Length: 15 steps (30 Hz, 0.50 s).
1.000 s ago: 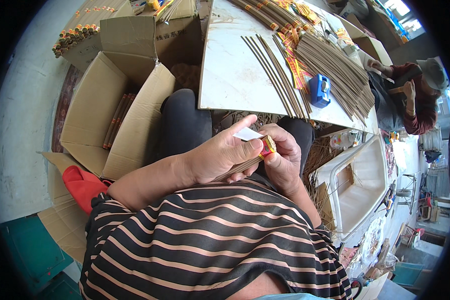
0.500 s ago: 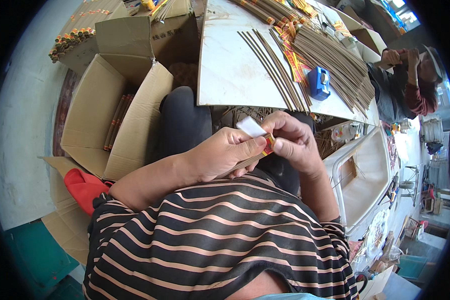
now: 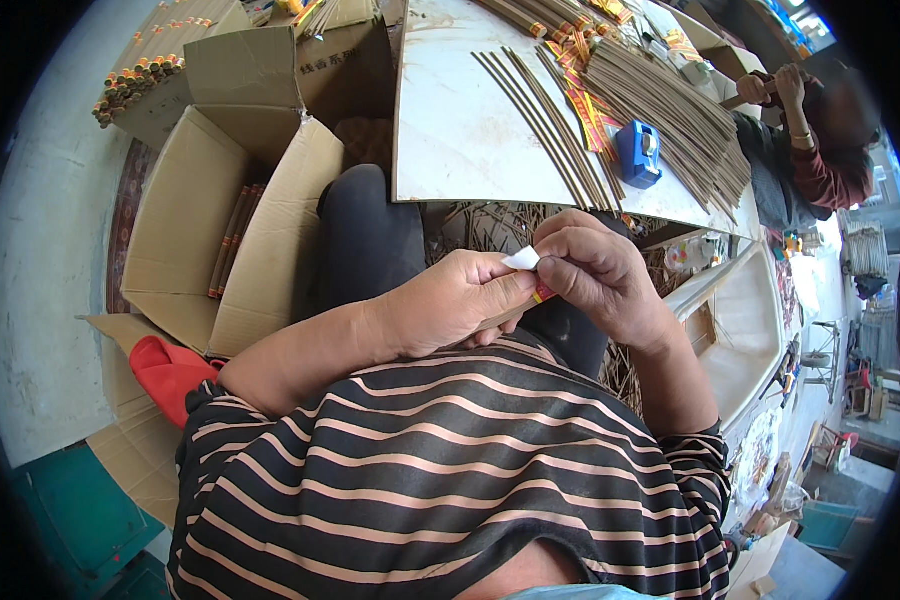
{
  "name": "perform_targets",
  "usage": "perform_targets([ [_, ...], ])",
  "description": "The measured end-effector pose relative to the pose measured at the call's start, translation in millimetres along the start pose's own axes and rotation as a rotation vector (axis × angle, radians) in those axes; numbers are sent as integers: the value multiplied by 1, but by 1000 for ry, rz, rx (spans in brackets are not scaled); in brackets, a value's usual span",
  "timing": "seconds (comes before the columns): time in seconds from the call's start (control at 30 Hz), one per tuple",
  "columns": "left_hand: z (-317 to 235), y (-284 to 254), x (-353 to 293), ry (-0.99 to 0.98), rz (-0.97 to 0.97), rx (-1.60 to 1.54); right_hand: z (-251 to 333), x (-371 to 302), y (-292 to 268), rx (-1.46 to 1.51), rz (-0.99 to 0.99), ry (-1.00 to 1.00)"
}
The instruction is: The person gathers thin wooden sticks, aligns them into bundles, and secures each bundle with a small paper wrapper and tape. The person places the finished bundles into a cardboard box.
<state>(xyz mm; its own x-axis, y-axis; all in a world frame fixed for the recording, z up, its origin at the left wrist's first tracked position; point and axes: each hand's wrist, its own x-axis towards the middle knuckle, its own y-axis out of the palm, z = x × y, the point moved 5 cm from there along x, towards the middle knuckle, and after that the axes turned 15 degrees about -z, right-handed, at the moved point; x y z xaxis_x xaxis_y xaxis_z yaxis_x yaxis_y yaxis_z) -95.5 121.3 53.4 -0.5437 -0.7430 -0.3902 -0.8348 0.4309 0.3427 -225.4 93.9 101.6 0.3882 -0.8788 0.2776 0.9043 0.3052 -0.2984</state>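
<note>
In front of my body, my left hand (image 3: 445, 303) is closed round a bundle of brown incense sticks, mostly hidden by the fingers. A red and yellow paper label (image 3: 543, 293) wraps the bundle's end. From between thumb and finger a white paper flap (image 3: 521, 260) sticks up. My right hand (image 3: 605, 282) pinches at the label end, thumb and forefinger pressed together beside the flap. On the white table (image 3: 450, 130) ahead, loose incense sticks (image 3: 670, 120) lie near a blue tape dispenser (image 3: 639, 155) and a pile of red and yellow labels (image 3: 588, 115).
An opened cardboard box (image 3: 185, 215) at the left holds wrapped bundles (image 3: 235, 240). A red cloth (image 3: 165, 375) hangs by my left elbow. Stacked bundles (image 3: 145, 85) stand at the far left. A white tub (image 3: 740, 340) is at the right; another person (image 3: 820, 150) sits beyond the table.
My right hand has turned and closed in on the label end, its fingers curling over. Less of the white flap shows now. The left hand keeps its hold.
</note>
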Motion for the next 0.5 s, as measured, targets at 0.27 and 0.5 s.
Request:
perform_targets([
  [0.27,3,3,-1,-124,65,-217,9,-8,-2,-141,6,-195],
  [0.5,3,-2,2,-109,137,-253,10,-7,-1,-84,39,-247],
])
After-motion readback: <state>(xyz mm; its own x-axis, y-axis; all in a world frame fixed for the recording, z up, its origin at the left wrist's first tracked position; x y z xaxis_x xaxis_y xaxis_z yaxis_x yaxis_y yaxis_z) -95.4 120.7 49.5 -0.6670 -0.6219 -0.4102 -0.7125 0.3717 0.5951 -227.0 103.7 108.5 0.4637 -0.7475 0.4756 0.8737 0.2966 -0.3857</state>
